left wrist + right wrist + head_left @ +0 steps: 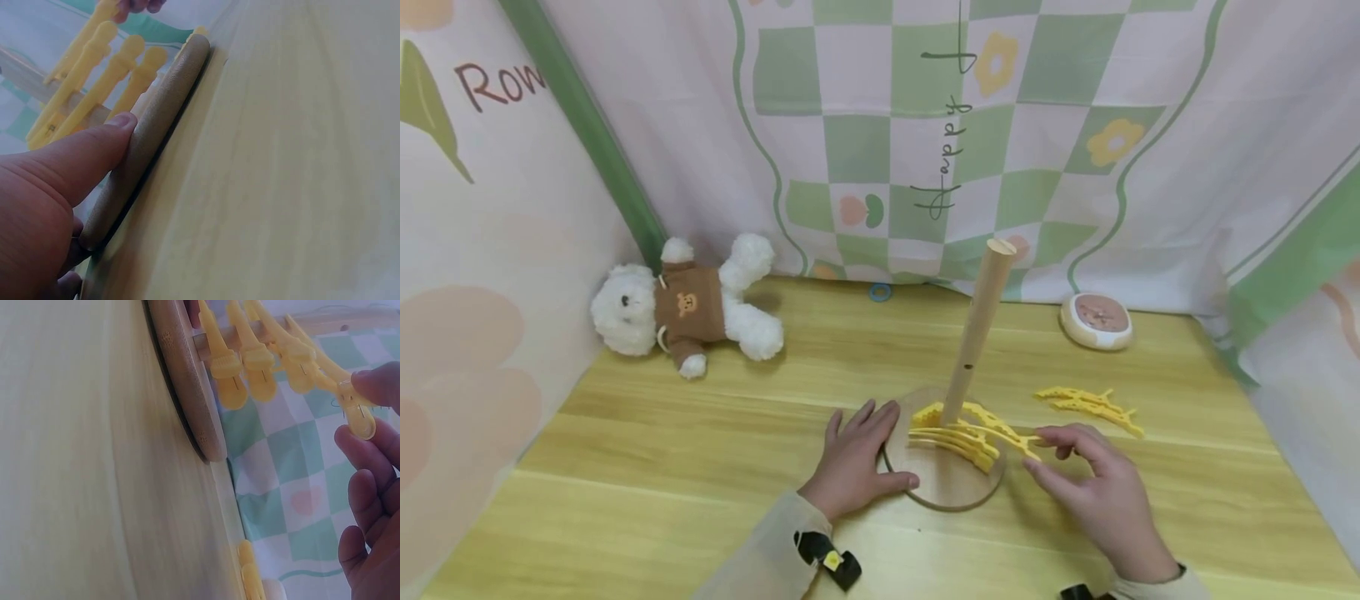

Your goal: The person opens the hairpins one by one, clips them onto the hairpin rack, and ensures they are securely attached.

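A round wooden base [951,493] carries an upright wooden post [983,308]. My left hand [852,467] holds the base's left edge, its thumb on the near rim and its fingers spread along the far side. Around the lower post sit several yellow alligator hair clips [973,450], one above another. My right hand [1101,500] pinches the end of another yellow hair clip [357,419] between thumb and index finger. That clip reaches from the hand to the post, above the others. In the left wrist view, the thumb [100,140] presses against the rim.
More yellow hair clips [1093,407] lie on the table right of the base. A white plush dog [688,304] in a brown top lies at the back left. A blue ring [880,292] and a white-and-pink device [1097,320] are near the back curtain.
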`<state>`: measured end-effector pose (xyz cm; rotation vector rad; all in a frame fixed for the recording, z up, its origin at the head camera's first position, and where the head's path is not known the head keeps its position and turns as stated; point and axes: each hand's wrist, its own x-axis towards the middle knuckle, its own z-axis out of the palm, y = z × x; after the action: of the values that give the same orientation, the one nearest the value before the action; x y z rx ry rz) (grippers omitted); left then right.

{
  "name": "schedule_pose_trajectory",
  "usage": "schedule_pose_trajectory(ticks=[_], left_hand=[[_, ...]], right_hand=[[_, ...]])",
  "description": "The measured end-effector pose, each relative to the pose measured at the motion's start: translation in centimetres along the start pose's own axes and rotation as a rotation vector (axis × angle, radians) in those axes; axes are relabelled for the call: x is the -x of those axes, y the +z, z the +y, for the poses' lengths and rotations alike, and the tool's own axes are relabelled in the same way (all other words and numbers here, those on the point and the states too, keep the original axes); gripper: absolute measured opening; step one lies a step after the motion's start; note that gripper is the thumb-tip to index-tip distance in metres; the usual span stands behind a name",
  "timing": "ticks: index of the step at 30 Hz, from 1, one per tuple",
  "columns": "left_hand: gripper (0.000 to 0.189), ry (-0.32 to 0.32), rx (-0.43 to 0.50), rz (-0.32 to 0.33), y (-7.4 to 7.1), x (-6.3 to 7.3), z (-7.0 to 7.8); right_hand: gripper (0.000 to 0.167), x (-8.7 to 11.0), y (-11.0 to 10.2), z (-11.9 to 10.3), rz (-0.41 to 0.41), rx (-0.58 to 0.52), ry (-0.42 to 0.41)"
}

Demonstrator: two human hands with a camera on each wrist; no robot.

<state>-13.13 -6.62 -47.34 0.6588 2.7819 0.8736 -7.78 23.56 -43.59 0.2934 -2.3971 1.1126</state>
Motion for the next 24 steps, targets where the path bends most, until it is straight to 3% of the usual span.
schedule_pose_trajectory(ticks=[24], left_hand=[[0.102, -0.016, -0.022, 0.006, 0.1, 0.0, 0.2]], right_hand=[[0.038, -0.4, 1.2, -0.5, -0.022, -0.035, -0.020]])
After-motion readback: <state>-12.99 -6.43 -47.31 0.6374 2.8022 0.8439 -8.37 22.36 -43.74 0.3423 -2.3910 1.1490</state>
